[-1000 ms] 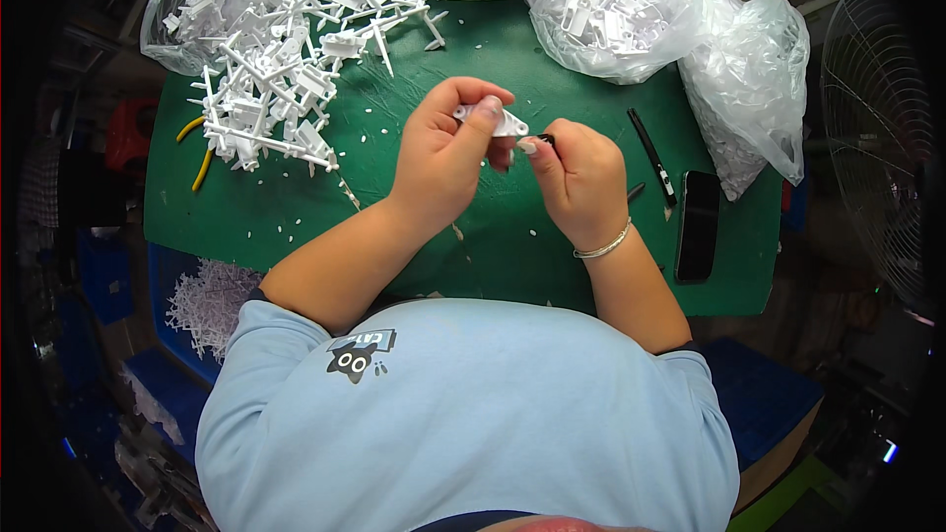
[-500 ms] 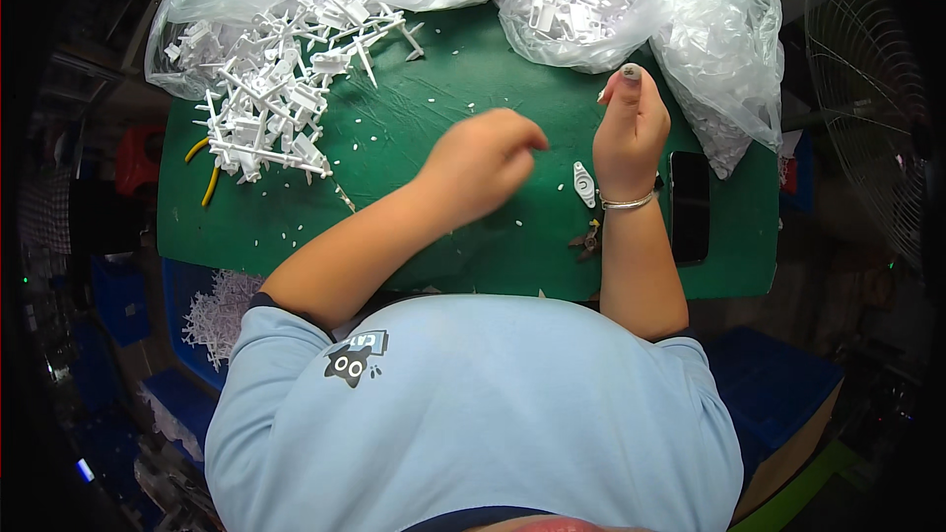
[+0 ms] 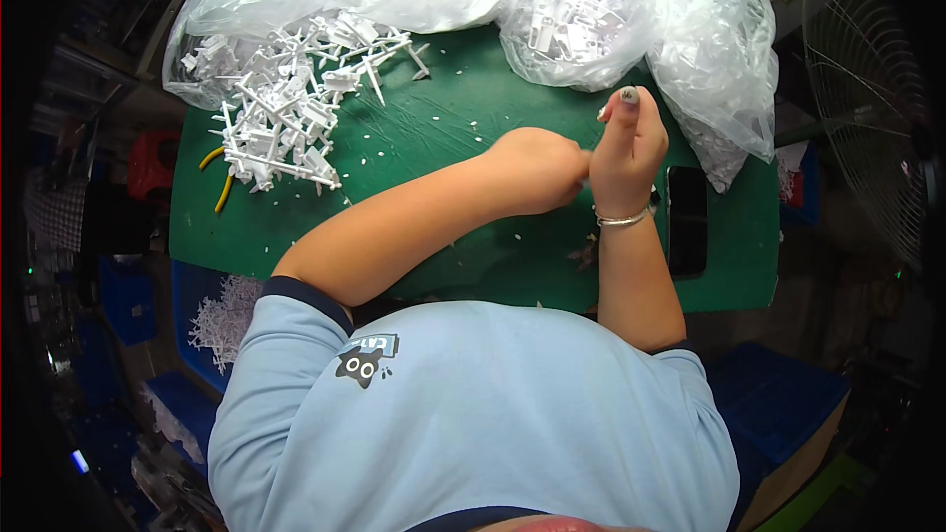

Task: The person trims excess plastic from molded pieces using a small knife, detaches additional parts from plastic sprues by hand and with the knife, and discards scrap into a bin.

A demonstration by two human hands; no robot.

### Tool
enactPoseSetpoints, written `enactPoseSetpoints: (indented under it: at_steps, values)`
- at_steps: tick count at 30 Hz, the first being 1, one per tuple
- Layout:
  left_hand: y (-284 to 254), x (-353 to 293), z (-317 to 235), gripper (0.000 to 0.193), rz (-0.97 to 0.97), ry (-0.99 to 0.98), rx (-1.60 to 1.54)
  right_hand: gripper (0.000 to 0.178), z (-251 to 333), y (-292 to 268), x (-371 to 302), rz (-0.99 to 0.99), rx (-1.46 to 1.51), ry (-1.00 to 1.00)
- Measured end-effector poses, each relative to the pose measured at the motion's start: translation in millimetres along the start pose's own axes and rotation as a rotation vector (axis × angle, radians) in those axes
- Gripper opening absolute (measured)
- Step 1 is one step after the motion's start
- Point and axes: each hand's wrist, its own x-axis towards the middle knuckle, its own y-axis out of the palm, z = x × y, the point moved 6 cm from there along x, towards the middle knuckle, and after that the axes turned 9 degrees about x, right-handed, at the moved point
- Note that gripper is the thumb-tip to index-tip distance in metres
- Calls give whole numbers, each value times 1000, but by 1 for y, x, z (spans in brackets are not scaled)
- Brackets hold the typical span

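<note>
My left hand (image 3: 537,172) is closed and reaches across beside my right wrist, its fingertips slightly smeared and turned away. It covers the spot where a small white oval plastic part lay, so whether its fingers hold that part is hidden. My right hand (image 3: 631,153) stands upright, fingers curled in and thumb pressed against them; anything inside is hidden. Just below the hands, a small pair of dark cutters (image 3: 583,252) lies partly visible beside my right forearm. A heap of white plastic parts on sprues (image 3: 281,118) spreads over the far left of the green table (image 3: 424,246).
Clear plastic bags of white parts (image 3: 581,30) line the far edge. A black phone (image 3: 687,222) lies right of my right forearm. Yellow handles (image 3: 222,192) poke out by the heap. White scraps dot the table; a blue bin (image 3: 187,335) stands lower left, a fan (image 3: 867,89) at right.
My left hand has moved right, up to my right wrist, and now covers the place of the white oval part. My right hand has stayed nearly still.
</note>
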Motion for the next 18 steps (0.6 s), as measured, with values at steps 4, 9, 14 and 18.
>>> enactPoseSetpoints:
  at_steps: [4,9,14,18]
  values:
    - [-26,-39,44,15,-270,-452,-613,44,4,8,-7,100,30,55]
    - [-29,-78,70,14,-599,-625,-1235,44,14,36,-23,272,-103,6]
    - [-29,-85,63,13,-718,-538,-1360,40,13,53,-35,386,-107,-37]
    - [-28,-84,61,15,-717,-459,-1385,36,12,55,-35,399,-100,-52]
